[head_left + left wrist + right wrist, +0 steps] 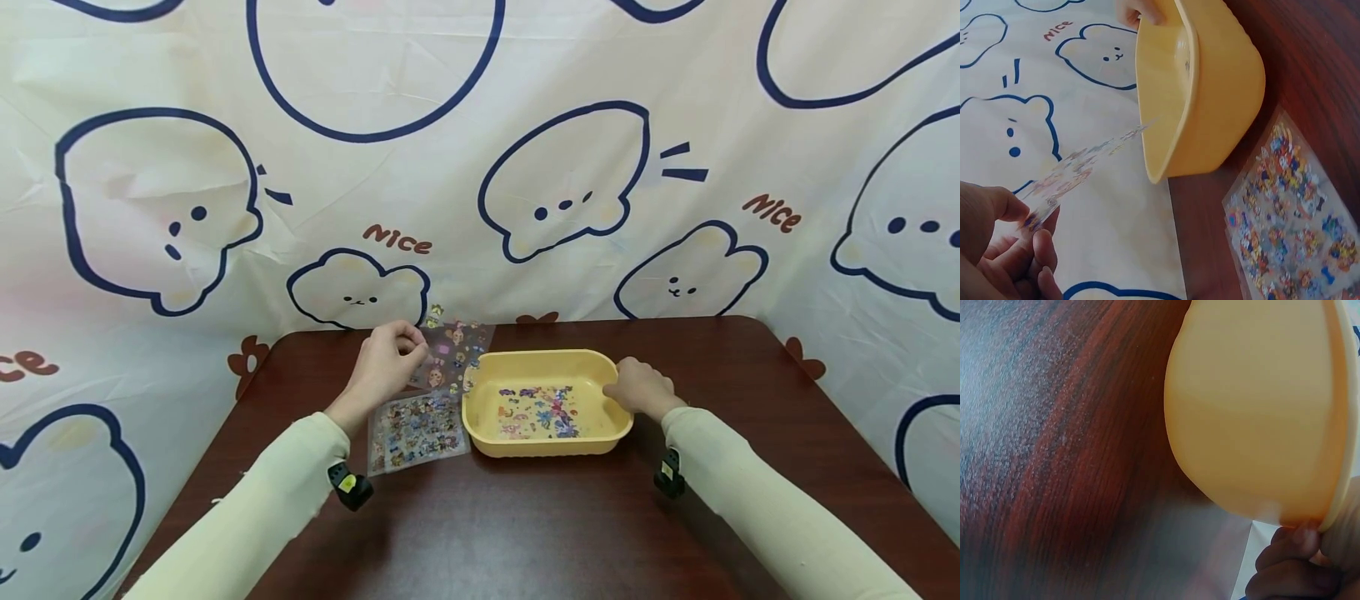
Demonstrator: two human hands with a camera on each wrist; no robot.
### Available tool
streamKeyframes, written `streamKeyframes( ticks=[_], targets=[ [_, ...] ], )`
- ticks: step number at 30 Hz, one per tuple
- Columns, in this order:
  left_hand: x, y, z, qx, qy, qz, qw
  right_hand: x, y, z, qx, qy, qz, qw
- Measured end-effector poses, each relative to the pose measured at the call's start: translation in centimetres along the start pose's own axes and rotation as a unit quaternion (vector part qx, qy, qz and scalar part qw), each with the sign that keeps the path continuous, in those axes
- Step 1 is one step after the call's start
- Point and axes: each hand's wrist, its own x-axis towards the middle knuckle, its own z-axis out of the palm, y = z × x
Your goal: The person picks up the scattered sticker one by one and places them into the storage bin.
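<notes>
fingers of the left hand (pixel 384 368) pinched, thumb against fingertips, on the edge of a clear sticker sheet (pixel 450 354); fingers of the right hand (pixel 643 389) curled over the basin rim at its right end. behind everything, pale cloth backdrop (pixel 450 183) with blue cartoon outlines and "nice" in brown. dark reddish-brown table (pixel 510 533), wood grain, shiny. on it the yellow basin (pixel 551 448), upright, oblong, rounded corners. held sheet is raised and tilted, left of basin, far end at the left rim, can't tell if touching. second clear sheet (pixel 420 429) lies flat on table, just beside basin's left end, nearer the person, packed with colourful cartoon figures. smallest: many tiny coloured pieces (pixel 540 412) scattered on basin floor, mostly pink, purple, blue, too small to make out
</notes>
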Motion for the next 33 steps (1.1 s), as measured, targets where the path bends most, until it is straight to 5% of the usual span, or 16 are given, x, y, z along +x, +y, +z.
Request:
streamKeyframes(
  ticks=[16, 33],
  targets=[
    [-0.5, 0.3, 2.2, -0.042, -0.039, -0.028, 0.998, -0.1, -0.1, -0.2, -0.001, -0.006, -0.001, 1.0],
    [-1.1, 0.7, 5.6, -0.034, -0.055, -0.038, 0.9972, -0.2, -0.2, -0.3, -0.001, -0.011, 0.001, 1.0]
  ],
)
